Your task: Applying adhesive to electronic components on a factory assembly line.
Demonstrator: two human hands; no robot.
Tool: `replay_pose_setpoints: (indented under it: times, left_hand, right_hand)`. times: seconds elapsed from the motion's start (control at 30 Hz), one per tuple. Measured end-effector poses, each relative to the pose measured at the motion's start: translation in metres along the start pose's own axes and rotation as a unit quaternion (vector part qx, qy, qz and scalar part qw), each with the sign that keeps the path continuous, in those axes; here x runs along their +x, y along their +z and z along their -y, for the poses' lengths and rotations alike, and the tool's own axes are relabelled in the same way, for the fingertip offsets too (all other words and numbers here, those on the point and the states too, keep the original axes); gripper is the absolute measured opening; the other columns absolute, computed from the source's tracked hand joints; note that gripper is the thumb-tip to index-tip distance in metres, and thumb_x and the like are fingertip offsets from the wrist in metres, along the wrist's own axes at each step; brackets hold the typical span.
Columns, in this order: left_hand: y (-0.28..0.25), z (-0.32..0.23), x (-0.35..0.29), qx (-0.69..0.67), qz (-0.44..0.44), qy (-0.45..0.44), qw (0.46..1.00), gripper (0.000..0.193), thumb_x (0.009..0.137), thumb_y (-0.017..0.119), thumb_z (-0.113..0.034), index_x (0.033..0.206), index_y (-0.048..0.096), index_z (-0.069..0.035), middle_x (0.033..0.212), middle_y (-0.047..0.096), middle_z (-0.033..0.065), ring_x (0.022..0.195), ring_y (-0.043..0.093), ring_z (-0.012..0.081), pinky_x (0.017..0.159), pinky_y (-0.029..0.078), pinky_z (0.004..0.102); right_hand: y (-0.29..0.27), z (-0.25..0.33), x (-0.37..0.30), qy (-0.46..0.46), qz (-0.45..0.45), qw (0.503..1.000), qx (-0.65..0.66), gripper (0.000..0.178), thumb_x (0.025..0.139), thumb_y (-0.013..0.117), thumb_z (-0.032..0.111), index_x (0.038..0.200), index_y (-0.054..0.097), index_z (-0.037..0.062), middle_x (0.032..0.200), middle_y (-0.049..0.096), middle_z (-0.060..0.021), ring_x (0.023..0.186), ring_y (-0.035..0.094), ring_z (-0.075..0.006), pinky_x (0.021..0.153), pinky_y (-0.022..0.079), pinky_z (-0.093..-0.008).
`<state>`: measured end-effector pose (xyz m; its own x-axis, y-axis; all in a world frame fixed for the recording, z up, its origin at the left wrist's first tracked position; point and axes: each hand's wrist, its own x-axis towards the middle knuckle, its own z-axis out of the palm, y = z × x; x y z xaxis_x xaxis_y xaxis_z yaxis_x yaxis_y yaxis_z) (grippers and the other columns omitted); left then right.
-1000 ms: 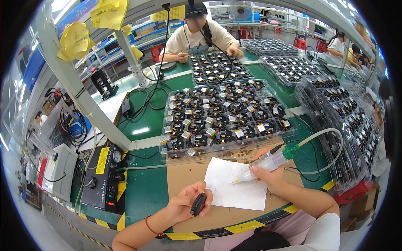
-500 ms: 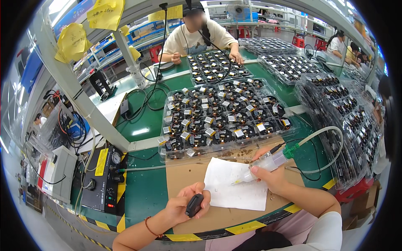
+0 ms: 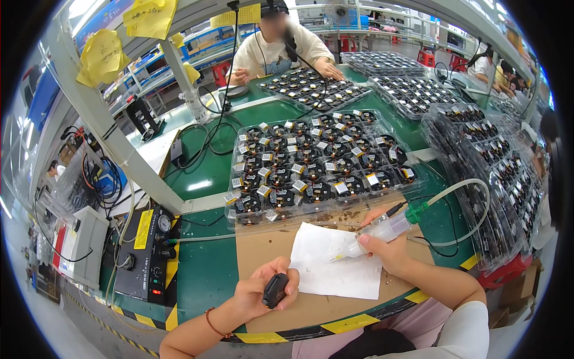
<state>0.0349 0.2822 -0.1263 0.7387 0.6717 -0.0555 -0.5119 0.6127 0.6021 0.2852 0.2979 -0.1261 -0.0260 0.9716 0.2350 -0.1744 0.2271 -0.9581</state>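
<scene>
Between the fingers of my left hand (image 3: 258,293) is a small black rounded plastic part (image 3: 275,291), held near the table's front edge. My right hand (image 3: 382,246) is wrapped round a clear dispensing syringe (image 3: 384,230) with a green cap and a hose at its back end. Its tip points down and left, over a white sheet of paper (image 3: 335,272). The paper lies on a brown cardboard sheet (image 3: 263,251). Just beyond the cardboard stands a clear plastic tray (image 3: 287,216) filled with several black round parts carrying small white and yellow labels.
A black dispenser box (image 3: 143,257) with a gauge sits at the left. Stacked clear trays (image 3: 490,179) lean at the right. Opposite, a person (image 3: 281,54) touches another filled tray (image 3: 314,90). A metal post (image 3: 119,119) and hanging cables stand at the left.
The tray in front of the person opposite has turned and shifted. My left hand has turned the black part slightly. My right hand with the syringe is nearly unmoved.
</scene>
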Motion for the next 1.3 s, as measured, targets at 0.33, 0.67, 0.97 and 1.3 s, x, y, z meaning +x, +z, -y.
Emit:
replay_pose_setpoints:
  times: [0.33, 0.67, 0.97, 1.3]
  left_hand:
    - [-0.0019, 0.0023, 0.0017, -0.017, 0.014, 0.007, 1.000, 0.026, 0.066, 0.060, -0.012, 0.083, 0.039, -0.010, 0.074, 0.048, 0.0086, 0.052, 0.048, 0.0187, 0.044, 0.035, 0.0245]
    - [-0.0083, 0.0038, 0.0019, -0.047, 0.058, 0.009, 0.997, 0.024, 0.071, 0.058, -0.009, 0.088, 0.041, -0.010, 0.082, 0.051, 0.0126, 0.061, 0.052, 0.0202, 0.050, 0.037, 0.0249]
    - [-0.0023, 0.0014, 0.0016, 0.003, 0.010, 0.003, 1.000, 0.029, 0.067, 0.062, -0.020, 0.083, 0.040, -0.011, 0.074, 0.048, 0.0069, 0.053, 0.049, 0.0177, 0.046, 0.036, 0.0235]
    - [-0.0022, 0.0006, 0.0015, 0.011, 0.018, 0.000, 1.000, 0.036, 0.069, 0.066, -0.031, 0.083, 0.040, -0.011, 0.074, 0.047, 0.0056, 0.054, 0.048, 0.0163, 0.047, 0.035, 0.0229]
  right_hand:
    - [0.0005, 0.0026, -0.0005, 0.002, 0.001, 1.000, 0.000, 0.025, 0.071, 0.065, 0.004, 0.089, 0.047, 0.0056, 0.075, 0.050, -0.0022, 0.054, 0.049, -0.0059, 0.045, 0.039, -0.0198]
    - [-0.0011, 0.0014, -0.0007, 0.014, -0.003, 1.000, -0.015, 0.026, 0.071, 0.066, 0.006, 0.089, 0.047, 0.0055, 0.075, 0.051, -0.0025, 0.054, 0.049, -0.0059, 0.046, 0.040, -0.0199]
    - [-0.0008, 0.0015, -0.0003, 0.009, 0.004, 1.000, -0.009, 0.027, 0.071, 0.066, 0.006, 0.090, 0.047, 0.0057, 0.074, 0.051, -0.0027, 0.054, 0.049, -0.0062, 0.045, 0.040, -0.0197]
    - [-0.0007, 0.0020, 0.0001, 0.015, -0.003, 1.000, -0.014, 0.026, 0.070, 0.066, 0.005, 0.089, 0.048, 0.0051, 0.073, 0.051, -0.0027, 0.054, 0.049, -0.0064, 0.045, 0.039, -0.0199]
